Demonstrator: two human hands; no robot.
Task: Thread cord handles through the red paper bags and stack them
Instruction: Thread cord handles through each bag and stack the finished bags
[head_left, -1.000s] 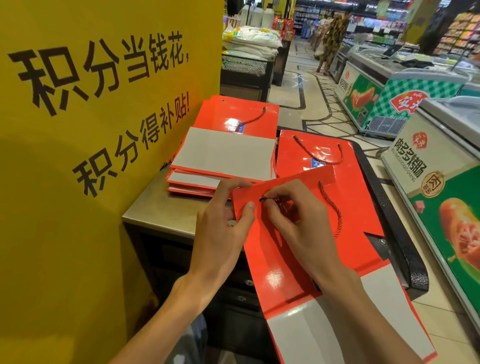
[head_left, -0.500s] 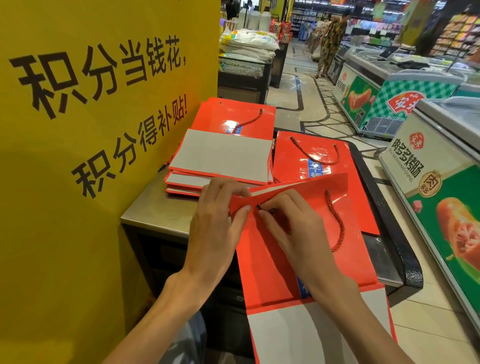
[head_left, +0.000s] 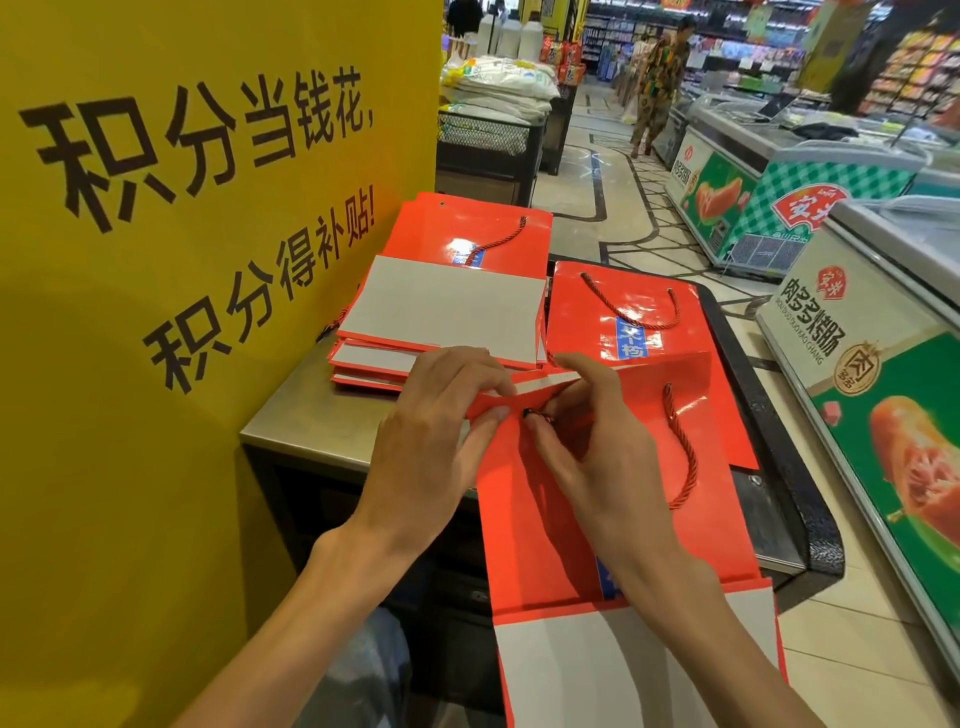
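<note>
A flat red paper bag lies toward me over the counter's front edge, its white bottom flap nearest me. My left hand pinches the bag's top left corner, which is spread slightly apart. My right hand pinches the free end of a red twisted cord at a small hole near that corner. The cord's other end enters the bag at the top right and loops down its face. A stack of red bags lies at the back left. Another corded red bag lies flat behind the held one.
A steel counter with a black rim on its right carries everything. A yellow sign wall stands close on the left. Chest freezers line the right side of the aisle. A person stands far down the aisle.
The bag has been drawn toward me and its top edge has spread apart. My right fingers have brought the cord end closer to the hole by my left thumb.
</note>
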